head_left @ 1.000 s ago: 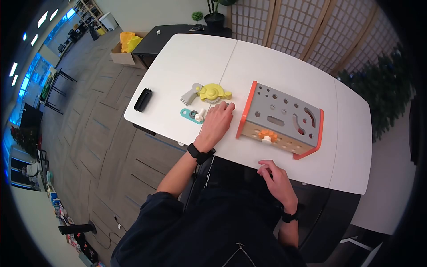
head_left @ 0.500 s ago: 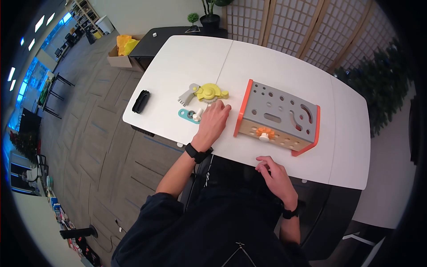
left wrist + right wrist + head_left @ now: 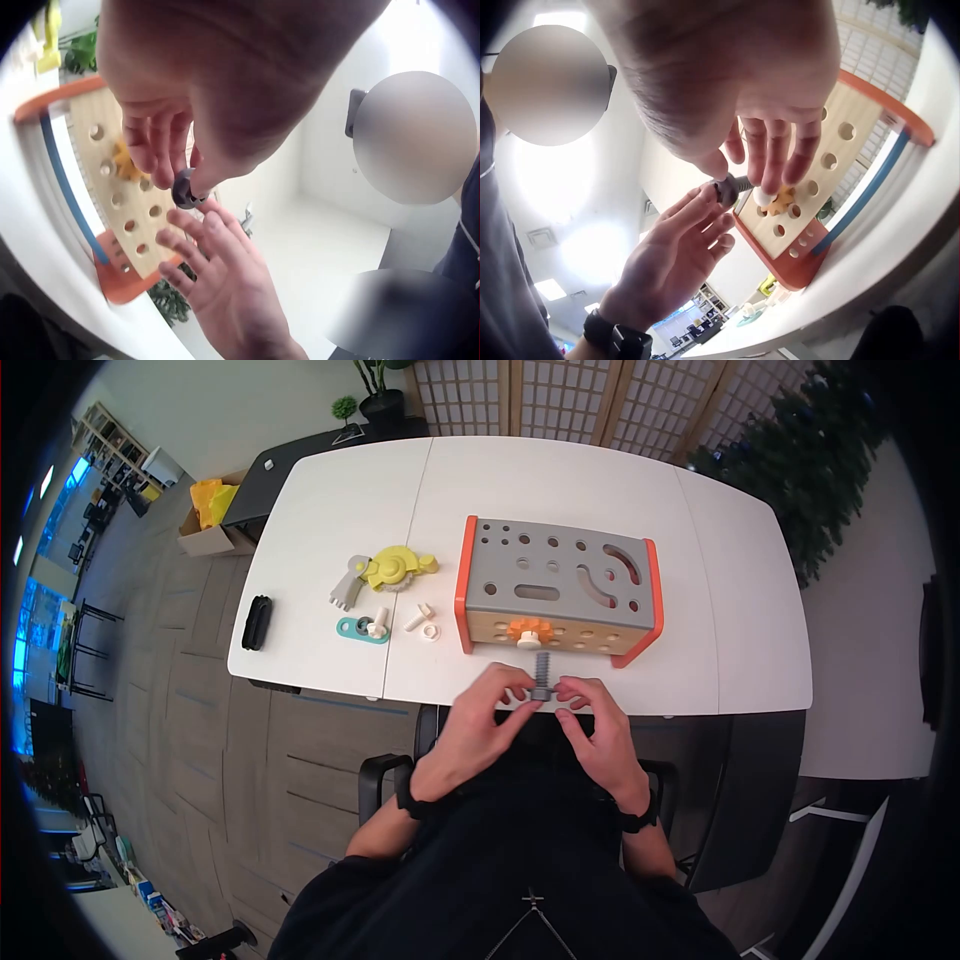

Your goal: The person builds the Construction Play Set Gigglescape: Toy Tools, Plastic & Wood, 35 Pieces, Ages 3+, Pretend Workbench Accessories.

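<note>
Grey bolt from your head view: the grey bolt (image 3: 542, 672) is at the near edge of the white surface (image 3: 350, 490), its screw end pointing away from you at the box (image 3: 560, 570).
Left grip: your left grip (image 3: 480, 718) pinches the bolt's head with thumb and fingers.
Right grip: your right grip (image 3: 605, 738) is loose, its bent fingers right by the bolt; you can't tell if they touch it.
Box front: it has an orange gear (image 3: 518, 628) with a white knob (image 3: 529, 642).
Left of the box: a white bolt (image 3: 416, 619), a white nut (image 3: 430, 631), a blue-green strip (image 3: 348, 627) and a yellow and grey toy (image 3: 393, 568).
Bolt from your left wrist: its dark round head sits in your left fingertips.
Bolt from your right wrist: your right thumb is right by its head.
</note>
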`<act>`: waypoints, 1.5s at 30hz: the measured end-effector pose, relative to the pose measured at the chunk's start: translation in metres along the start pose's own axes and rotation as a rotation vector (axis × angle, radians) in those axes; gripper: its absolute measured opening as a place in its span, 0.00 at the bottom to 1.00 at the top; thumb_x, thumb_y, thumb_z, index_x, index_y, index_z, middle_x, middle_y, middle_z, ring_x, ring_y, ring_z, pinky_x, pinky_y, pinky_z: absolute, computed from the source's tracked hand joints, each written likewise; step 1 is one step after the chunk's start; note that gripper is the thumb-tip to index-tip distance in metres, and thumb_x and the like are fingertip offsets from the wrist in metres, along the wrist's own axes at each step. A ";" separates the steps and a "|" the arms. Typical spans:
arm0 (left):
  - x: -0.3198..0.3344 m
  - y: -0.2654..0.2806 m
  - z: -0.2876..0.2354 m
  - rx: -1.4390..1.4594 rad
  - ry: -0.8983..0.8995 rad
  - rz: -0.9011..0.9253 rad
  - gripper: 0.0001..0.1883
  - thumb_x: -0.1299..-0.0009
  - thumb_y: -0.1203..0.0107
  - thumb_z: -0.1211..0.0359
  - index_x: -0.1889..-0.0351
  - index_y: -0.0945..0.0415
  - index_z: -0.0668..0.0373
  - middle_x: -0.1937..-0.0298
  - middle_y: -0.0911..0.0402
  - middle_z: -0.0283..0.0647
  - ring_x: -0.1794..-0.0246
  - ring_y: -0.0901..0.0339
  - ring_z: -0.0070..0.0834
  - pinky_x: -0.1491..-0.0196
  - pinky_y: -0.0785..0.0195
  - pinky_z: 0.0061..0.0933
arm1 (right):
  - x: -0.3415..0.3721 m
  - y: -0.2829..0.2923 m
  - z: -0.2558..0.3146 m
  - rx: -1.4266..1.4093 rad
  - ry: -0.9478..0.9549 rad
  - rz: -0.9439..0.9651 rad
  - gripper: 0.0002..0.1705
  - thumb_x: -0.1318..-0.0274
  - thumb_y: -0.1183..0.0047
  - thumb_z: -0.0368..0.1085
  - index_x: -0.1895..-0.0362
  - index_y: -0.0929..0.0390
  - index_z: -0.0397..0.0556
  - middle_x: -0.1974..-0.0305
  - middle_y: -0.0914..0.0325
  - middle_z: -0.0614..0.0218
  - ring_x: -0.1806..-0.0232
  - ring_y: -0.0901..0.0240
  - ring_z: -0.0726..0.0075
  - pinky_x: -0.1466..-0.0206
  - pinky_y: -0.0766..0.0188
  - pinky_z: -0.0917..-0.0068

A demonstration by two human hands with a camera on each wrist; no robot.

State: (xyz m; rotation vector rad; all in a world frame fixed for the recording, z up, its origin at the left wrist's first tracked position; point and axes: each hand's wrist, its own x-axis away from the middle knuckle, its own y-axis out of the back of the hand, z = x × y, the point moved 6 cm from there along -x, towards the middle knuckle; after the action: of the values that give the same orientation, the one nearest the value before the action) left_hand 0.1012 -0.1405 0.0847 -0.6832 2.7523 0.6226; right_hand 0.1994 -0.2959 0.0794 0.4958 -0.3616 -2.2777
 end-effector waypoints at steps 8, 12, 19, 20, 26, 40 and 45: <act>-0.018 -0.052 0.014 0.085 -0.001 0.056 0.15 0.28 0.32 0.78 0.45 0.21 0.63 0.53 0.17 0.42 0.57 0.14 0.31 0.53 0.21 0.31 | 0.000 0.019 -0.023 0.095 -0.028 -0.103 0.17 0.30 0.42 0.24 0.39 0.23 0.42 0.51 0.18 0.55 0.53 0.17 0.57 0.48 0.20 0.65; -0.017 -0.054 0.016 0.087 0.040 0.082 0.16 0.26 0.35 0.78 0.42 0.23 0.63 0.51 0.18 0.43 0.54 0.13 0.32 0.50 0.20 0.32 | -0.002 0.022 -0.024 0.117 -0.030 -0.104 0.16 0.30 0.43 0.23 0.40 0.22 0.41 0.51 0.18 0.55 0.53 0.17 0.59 0.48 0.20 0.66; -0.015 -0.053 0.023 0.114 0.076 0.097 0.17 0.25 0.37 0.78 0.39 0.24 0.64 0.48 0.18 0.43 0.51 0.13 0.32 0.47 0.20 0.33 | -0.007 0.023 -0.024 0.112 -0.020 -0.147 0.16 0.29 0.42 0.25 0.40 0.22 0.44 0.53 0.19 0.55 0.54 0.17 0.52 0.49 0.20 0.62; -0.015 -0.052 0.023 0.117 0.079 0.098 0.17 0.25 0.37 0.78 0.39 0.24 0.64 0.48 0.18 0.43 0.51 0.13 0.32 0.47 0.20 0.33 | -0.007 0.023 -0.023 0.115 -0.023 -0.153 0.16 0.29 0.42 0.25 0.40 0.22 0.44 0.53 0.19 0.55 0.54 0.17 0.52 0.49 0.20 0.62; -0.010 -0.045 0.021 0.123 0.118 0.164 0.18 0.25 0.35 0.76 0.38 0.24 0.62 0.49 0.17 0.42 0.51 0.14 0.32 0.48 0.21 0.34 | -0.001 0.014 -0.027 0.092 -0.053 -0.026 0.16 0.30 0.39 0.27 0.41 0.21 0.45 0.52 0.16 0.56 0.54 0.16 0.53 0.48 0.20 0.63; 0.036 0.086 0.076 -0.401 0.324 -0.114 0.13 0.25 0.36 0.73 0.44 0.22 0.60 0.52 0.15 0.45 0.58 0.14 0.39 0.55 0.21 0.38 | -0.017 0.030 0.011 0.645 0.341 -0.170 0.28 0.44 0.30 0.26 0.39 0.22 0.47 0.33 0.25 0.53 0.32 0.28 0.41 0.32 0.30 0.48; 0.006 0.117 0.095 -0.754 0.275 -0.223 0.13 0.24 0.38 0.72 0.44 0.22 0.58 0.50 0.16 0.44 0.56 0.16 0.42 0.56 0.22 0.43 | -0.036 0.027 -0.005 0.838 0.346 -0.073 0.43 0.43 0.26 0.36 0.27 0.33 0.52 0.19 0.44 0.49 0.16 0.50 0.38 0.18 0.54 0.33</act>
State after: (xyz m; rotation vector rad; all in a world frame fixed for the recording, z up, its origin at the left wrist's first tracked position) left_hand 0.0506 -0.0058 0.0398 -1.2834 2.5606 1.6408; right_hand 0.2417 -0.2880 0.0946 1.3113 -1.1344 -1.9682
